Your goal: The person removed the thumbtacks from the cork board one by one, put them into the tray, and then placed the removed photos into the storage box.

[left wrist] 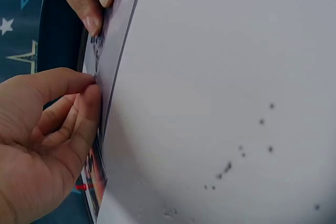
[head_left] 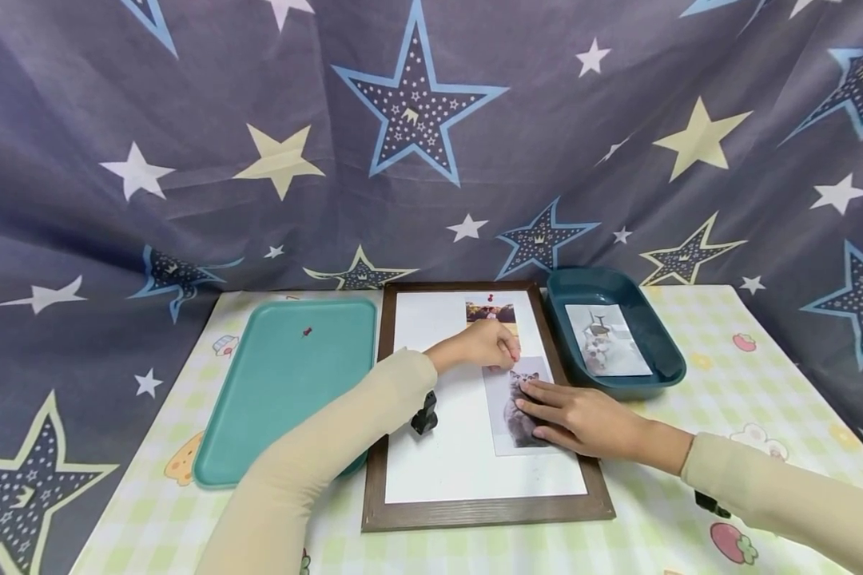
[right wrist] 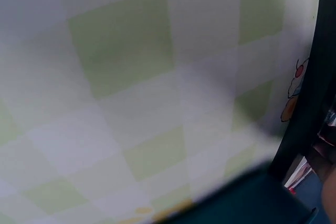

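Note:
A cat photo [head_left: 499, 415] lies on the white board [head_left: 439, 447], which has a brown wooden frame. At the photo's top edge my left hand [head_left: 487, 345] pinches a small red push pin [head_left: 515, 358] between thumb and forefinger. In the left wrist view the left hand [left wrist: 50, 124] mostly hides the pin. My right hand [head_left: 582, 417] rests on the photo with fingers extended, pressing it to the board. Above, another photo [head_left: 491, 310] hangs from a red push pin [head_left: 491, 298], partly covered by my left hand.
Left of the board is a green tray [head_left: 295, 399] with one red push pin [head_left: 307, 331]. A dark teal bin [head_left: 650, 335] at the right holds another photo [head_left: 607, 342]. A checked tablecloth [head_left: 690, 527] lies underneath; a star-patterned curtain [head_left: 273, 72] hangs behind.

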`<state>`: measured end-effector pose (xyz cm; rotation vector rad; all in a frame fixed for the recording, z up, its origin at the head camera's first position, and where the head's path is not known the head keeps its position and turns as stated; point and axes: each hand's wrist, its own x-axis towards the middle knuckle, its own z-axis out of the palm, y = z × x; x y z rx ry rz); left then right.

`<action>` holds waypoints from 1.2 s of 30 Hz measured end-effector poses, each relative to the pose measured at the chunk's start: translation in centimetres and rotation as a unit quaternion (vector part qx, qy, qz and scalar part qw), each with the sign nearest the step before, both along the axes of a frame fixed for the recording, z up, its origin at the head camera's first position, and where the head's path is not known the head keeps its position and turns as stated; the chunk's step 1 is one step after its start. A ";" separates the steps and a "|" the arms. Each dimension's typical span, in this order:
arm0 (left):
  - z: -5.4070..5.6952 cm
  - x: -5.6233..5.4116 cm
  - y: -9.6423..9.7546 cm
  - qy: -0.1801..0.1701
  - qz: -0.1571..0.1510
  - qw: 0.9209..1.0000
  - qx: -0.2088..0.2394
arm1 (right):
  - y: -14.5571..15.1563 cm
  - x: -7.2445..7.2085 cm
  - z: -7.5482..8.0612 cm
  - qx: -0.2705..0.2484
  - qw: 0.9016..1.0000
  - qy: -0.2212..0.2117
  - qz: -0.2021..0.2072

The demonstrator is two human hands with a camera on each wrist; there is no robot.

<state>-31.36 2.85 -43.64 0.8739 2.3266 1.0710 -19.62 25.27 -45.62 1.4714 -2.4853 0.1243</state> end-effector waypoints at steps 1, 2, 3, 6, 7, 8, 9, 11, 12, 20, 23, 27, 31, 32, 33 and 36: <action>0.1 -0.1 0.0 -0.001 0.002 1.000 0.000 | 0.0 0.0 0.1 0.001 1.000 -0.001 0.000; 0.1 -0.1 -0.1 -0.002 0.003 1.000 -0.002 | -0.1 -0.1 0.2 0.002 1.000 -0.003 0.000; 0.2 -0.1 -0.1 -0.004 0.004 1.000 -0.001 | -0.1 -0.1 0.2 0.004 1.000 -0.003 0.000; 0.2 -0.3 -0.1 0.000 0.006 1.000 0.001 | -0.1 -0.2 0.5 0.007 1.000 -0.005 0.000; 0.2 -0.3 -0.1 0.002 0.007 1.000 0.002 | -0.1 -0.2 0.5 0.008 1.000 -0.006 -0.001; 0.2 -0.3 0.0 0.001 0.008 1.000 0.004 | -0.1 -0.2 0.5 0.008 1.000 -0.005 -0.001; 0.1 -0.3 0.0 0.000 0.011 1.000 0.007 | -0.1 -0.2 0.6 0.008 1.000 -0.006 -0.002; -0.1 -0.2 0.2 -0.001 0.012 1.000 0.011 | 0.0 -0.2 0.6 0.007 1.000 -0.009 -0.003; -0.2 -0.2 0.2 -0.002 0.012 1.000 0.013 | 0.1 -0.1 0.6 0.007 1.000 -0.010 -0.004; -1.3 0.2 0.6 -0.005 0.008 1.000 0.026 | 0.2 0.5 0.2 0.012 1.000 -0.016 -0.011; -1.5 0.2 0.6 0.001 0.005 1.000 0.024 | 0.2 0.6 0.1 0.014 1.000 -0.017 -0.013; -1.5 0.2 0.6 0.005 0.000 1.000 0.022 | 0.1 0.7 0.2 0.012 1.000 -0.017 -0.013; -1.2 0.4 0.6 0.011 -0.007 1.000 0.017 | 0.1 0.7 0.4 0.012 1.000 -0.020 -0.013; -1.1 0.4 0.5 0.013 -0.007 1.000 0.016 | 0.0 0.7 0.4 0.010 1.000 -0.021 -0.014; -1.1 0.4 0.4 0.015 -0.008 1.000 0.015 | -0.1 0.7 0.5 0.009 1.000 -0.022 -0.013; -1.2 0.3 0.1 0.022 -0.003 1.000 0.014 | -0.3 0.6 0.6 0.008 0.999 -0.032 -0.017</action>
